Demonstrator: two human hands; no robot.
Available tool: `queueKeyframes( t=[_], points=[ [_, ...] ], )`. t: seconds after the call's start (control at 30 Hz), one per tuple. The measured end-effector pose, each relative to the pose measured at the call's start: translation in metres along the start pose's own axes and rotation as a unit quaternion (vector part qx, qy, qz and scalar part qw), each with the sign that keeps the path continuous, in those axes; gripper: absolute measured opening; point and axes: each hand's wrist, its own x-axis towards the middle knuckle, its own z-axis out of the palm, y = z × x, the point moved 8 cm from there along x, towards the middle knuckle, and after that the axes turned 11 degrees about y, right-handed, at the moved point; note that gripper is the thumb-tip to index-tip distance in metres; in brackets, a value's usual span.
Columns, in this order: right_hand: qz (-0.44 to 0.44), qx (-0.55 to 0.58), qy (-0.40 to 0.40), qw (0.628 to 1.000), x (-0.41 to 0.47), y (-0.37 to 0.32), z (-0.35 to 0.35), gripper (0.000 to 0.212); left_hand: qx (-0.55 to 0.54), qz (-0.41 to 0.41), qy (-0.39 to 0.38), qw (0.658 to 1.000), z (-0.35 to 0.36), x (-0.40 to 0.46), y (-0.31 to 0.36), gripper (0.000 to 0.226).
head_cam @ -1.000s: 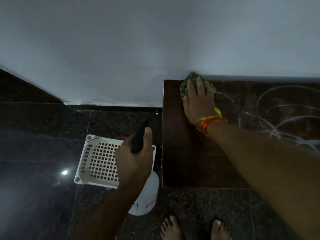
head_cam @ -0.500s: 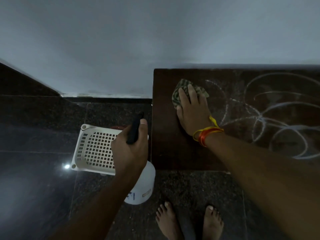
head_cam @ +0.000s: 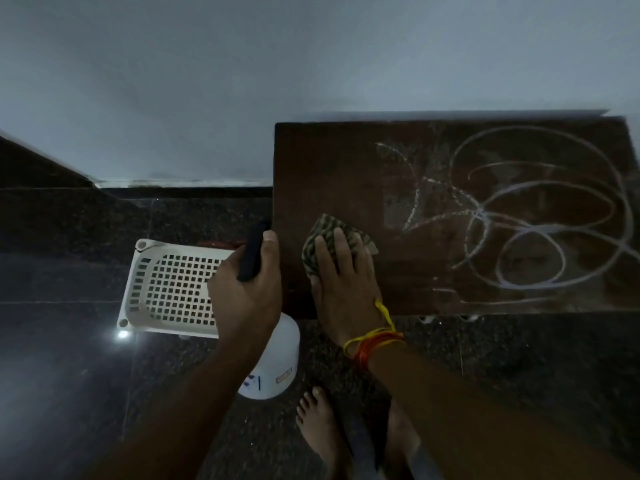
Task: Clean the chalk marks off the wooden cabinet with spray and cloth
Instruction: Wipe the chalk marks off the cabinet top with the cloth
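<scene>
The dark wooden cabinet top (head_cam: pixel 332 161) stands against the wall. White chalk loops (head_cam: pixel 547 216) cover its right half, with fainter smeared marks in the middle; the left strip looks wiped. My right hand (head_cam: pixel 343 289) presses a striped cloth (head_cam: pixel 325 237) flat on the cabinet's front left part. My left hand (head_cam: pixel 246 299) hangs just left of the cabinet, gripping the dark head of a white spray bottle (head_cam: pixel 277 362); the bottle's body shows below my wrist.
A white perforated plastic basket (head_cam: pixel 166 285) lies on the dark polished floor left of the cabinet. My bare feet (head_cam: pixel 322 431) stand before the cabinet's front edge. A pale wall (head_cam: pixel 242 81) rises behind.
My right hand has dragged the cloth from the cabinet's back left corner toward its front edge. The left hand keeps the spray bottle beside the cabinet.
</scene>
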Motion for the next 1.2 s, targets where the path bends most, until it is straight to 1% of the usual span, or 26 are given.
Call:
queueKeyframes(
  t=[0.1, 0.2, 0.33, 0.4, 0.47, 0.53, 0.63, 0.7, 0.8, 0.9, 1.0, 1.1, 1.2],
  points=[
    [-0.017, 0.003, -0.012, 1.000, -0.006, 0.021, -0.003, 0.056, -0.013, -0.015, -0.005, 1.000, 0.007, -0.012, -0.005, 0.042],
    [0.016, -0.010, -0.003, 1.000, -0.011, 0.044, -0.008, 0.056, -0.011, -0.012, -0.008, 1.000, 0.009, -0.021, -0.006, 0.044],
    [0.059, -0.020, 0.004, 0.998, -0.015, 0.038, -0.006, 0.059, -0.004, -0.005, 0.001, 1.000, 0.005, -0.024, -0.008, 0.047],
    [0.032, -0.025, 0.002, 0.999, -0.023, 0.027, -0.003, 0.060, -0.003, -0.005, 0.003, 1.000, 0.004, -0.025, -0.010, 0.047],
    [-0.007, -0.020, 0.000, 1.000, -0.034, 0.024, -0.002, 0.061, -0.001, -0.006, 0.001, 1.000, 0.004, -0.027, -0.011, 0.054],
    [-0.012, -0.023, 0.002, 1.000, -0.044, 0.036, -0.005, 0.061, 0.003, -0.010, -0.002, 1.000, 0.006, -0.033, -0.011, 0.059],
    [0.028, -0.035, 0.004, 0.999, -0.058, 0.066, -0.012, 0.056, -0.002, -0.017, -0.005, 1.000, 0.011, -0.044, -0.009, 0.051],
    [0.026, -0.047, -0.002, 0.999, -0.066, 0.079, -0.017, 0.055, -0.006, -0.021, -0.009, 1.000, 0.016, -0.050, -0.008, 0.047],
    [0.009, -0.042, -0.008, 0.999, -0.060, 0.085, -0.018, 0.056, -0.011, -0.014, -0.014, 1.000, 0.024, -0.057, -0.004, 0.048],
    [0.016, -0.029, -0.007, 0.999, -0.037, 0.089, -0.015, 0.058, -0.006, -0.005, -0.022, 1.000, 0.030, -0.061, -0.003, 0.050],
    [0.018, -0.039, -0.019, 0.999, -0.019, 0.095, -0.011, 0.059, -0.006, 0.000, -0.020, 1.000, 0.030, -0.065, -0.003, 0.052],
    [0.021, -0.037, -0.028, 0.999, -0.029, 0.096, -0.011, 0.060, -0.001, 0.007, -0.013, 1.000, 0.029, -0.069, 0.002, 0.051],
    [0.051, -0.028, -0.032, 0.998, -0.053, 0.100, -0.013, 0.061, -0.001, 0.008, -0.007, 1.000, 0.029, -0.074, 0.008, 0.051]
  ],
)
